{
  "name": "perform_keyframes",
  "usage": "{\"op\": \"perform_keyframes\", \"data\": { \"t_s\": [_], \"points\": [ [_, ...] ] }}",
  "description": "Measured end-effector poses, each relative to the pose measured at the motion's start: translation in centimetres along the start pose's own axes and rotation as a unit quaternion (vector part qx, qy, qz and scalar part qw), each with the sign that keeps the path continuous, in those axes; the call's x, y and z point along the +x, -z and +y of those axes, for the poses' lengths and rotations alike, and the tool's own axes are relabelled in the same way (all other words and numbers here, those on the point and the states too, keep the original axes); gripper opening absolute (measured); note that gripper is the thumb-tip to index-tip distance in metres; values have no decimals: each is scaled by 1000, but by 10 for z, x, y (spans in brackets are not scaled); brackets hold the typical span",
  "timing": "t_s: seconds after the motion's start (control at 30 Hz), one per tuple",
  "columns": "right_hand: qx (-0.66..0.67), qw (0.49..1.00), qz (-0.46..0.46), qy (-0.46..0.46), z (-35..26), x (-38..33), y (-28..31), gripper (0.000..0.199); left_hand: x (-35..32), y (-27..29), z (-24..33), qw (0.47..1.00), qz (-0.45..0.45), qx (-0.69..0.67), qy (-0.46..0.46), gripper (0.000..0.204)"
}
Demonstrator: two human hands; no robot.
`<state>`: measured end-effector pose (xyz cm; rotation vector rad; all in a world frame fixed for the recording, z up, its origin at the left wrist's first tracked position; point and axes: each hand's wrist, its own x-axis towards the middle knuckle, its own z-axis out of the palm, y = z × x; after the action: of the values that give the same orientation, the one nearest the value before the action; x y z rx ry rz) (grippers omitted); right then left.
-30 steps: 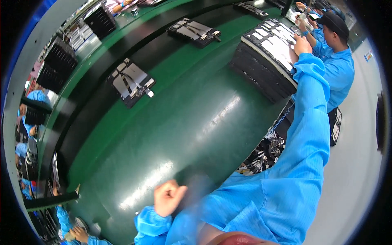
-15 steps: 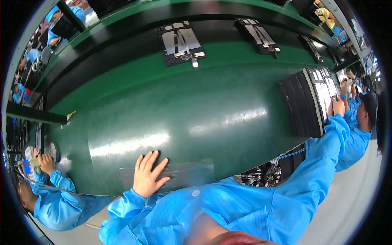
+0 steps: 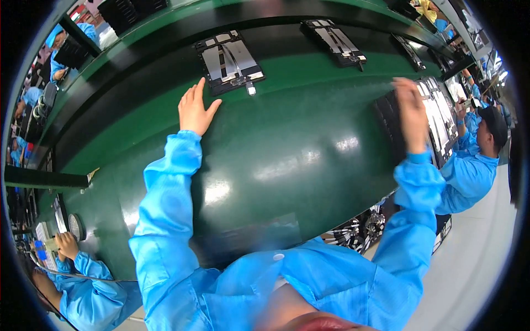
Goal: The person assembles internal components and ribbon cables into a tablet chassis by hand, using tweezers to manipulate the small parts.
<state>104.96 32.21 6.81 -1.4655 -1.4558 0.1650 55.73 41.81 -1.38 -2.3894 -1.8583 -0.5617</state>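
Note:
My left hand (image 3: 196, 111) is stretched forward over the green bench, fingers apart and holding nothing. Its fingertips are close to the near left edge of an opened tablet (image 3: 229, 62), a flat black frame with silver plates, a dark ribbon cable and a small white tab. My right hand (image 3: 412, 113) is over the left side of a stack of tablets (image 3: 440, 118) at the right. Motion smears its fingers, so I cannot tell whether they grip anything. The stack's top tablet shows silver plates; the black layers below are partly hidden by the hand.
A second opened tablet (image 3: 334, 43) lies farther back, and another (image 3: 409, 52) beyond it to the right. A clear sheet (image 3: 259, 230) lies at the bench's near edge. Co-workers in blue sit left (image 3: 94, 287) and right (image 3: 472, 185). A round dish (image 3: 75, 227) stands at the left.
My left hand has moved from the near edge forward to the first tablet. My right hand has come off the stack's right side to its left side. The view has shifted slightly.

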Motion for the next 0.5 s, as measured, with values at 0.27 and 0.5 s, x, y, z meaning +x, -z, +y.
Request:
{"op": "perform_keyframes", "data": {
  "t_s": [0.27,0.5],
  "points": [
    [69,978,-175,-94,-30,1,-277,45,15,-15,13,997,68,10,-23,66],
    [62,990,-87,-94,-47,2,-321,26,28,-24,20,994,53,-93,29,53]
  ]
}}
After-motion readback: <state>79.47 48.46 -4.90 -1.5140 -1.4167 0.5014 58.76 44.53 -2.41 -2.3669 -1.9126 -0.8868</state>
